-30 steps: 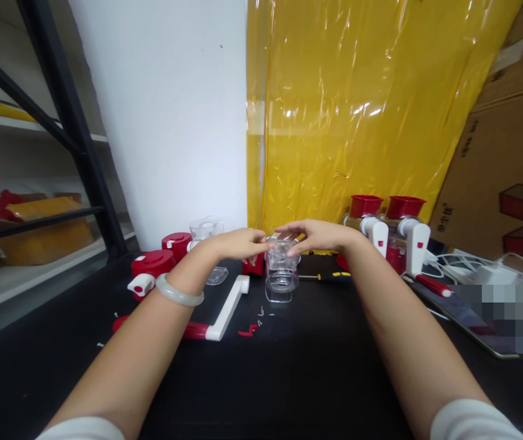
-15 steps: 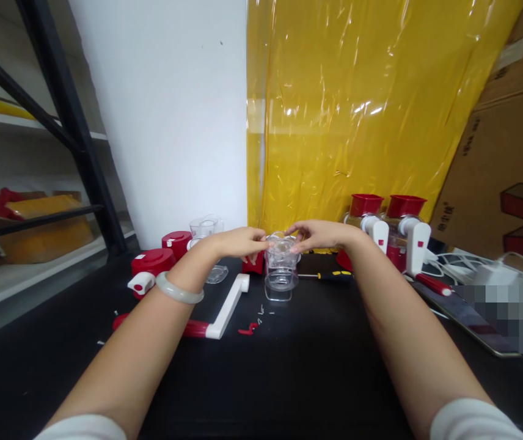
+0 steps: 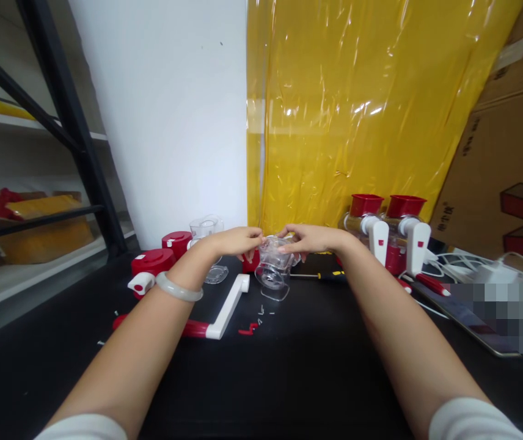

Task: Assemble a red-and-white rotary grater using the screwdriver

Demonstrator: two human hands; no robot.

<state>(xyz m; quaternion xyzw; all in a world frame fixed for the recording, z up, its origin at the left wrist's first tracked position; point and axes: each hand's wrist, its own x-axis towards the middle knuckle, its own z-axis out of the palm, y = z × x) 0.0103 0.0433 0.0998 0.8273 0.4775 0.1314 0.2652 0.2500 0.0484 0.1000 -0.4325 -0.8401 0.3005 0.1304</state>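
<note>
A clear plastic housing [image 3: 274,266], with a round opening and a squarish rim, stands tilted on the black table between my hands. My left hand [image 3: 242,242] pinches its upper left side with fingers bent. On the upper right, my right hand [image 3: 310,239] grips the same housing between thumb and fingers. A red part [image 3: 251,261] sits just behind, partly covered by my left hand. A screwdriver [image 3: 330,276] with a black and yellow handle lies to the right. In front are small screws [image 3: 261,310] and a little red piece [image 3: 248,329].
A white crank [image 3: 227,308] with a red grip lies left of centre. Red parts [image 3: 152,263] and another clear housing [image 3: 204,227] stand behind it. Two assembled red-topped grinders [image 3: 366,211], cables [image 3: 454,266] and a tablet [image 3: 476,330] are on the right.
The clear housing has turned and tilted, its lower end swinging toward the left. My right hand has shifted slightly left with it; my left hand has barely moved.
</note>
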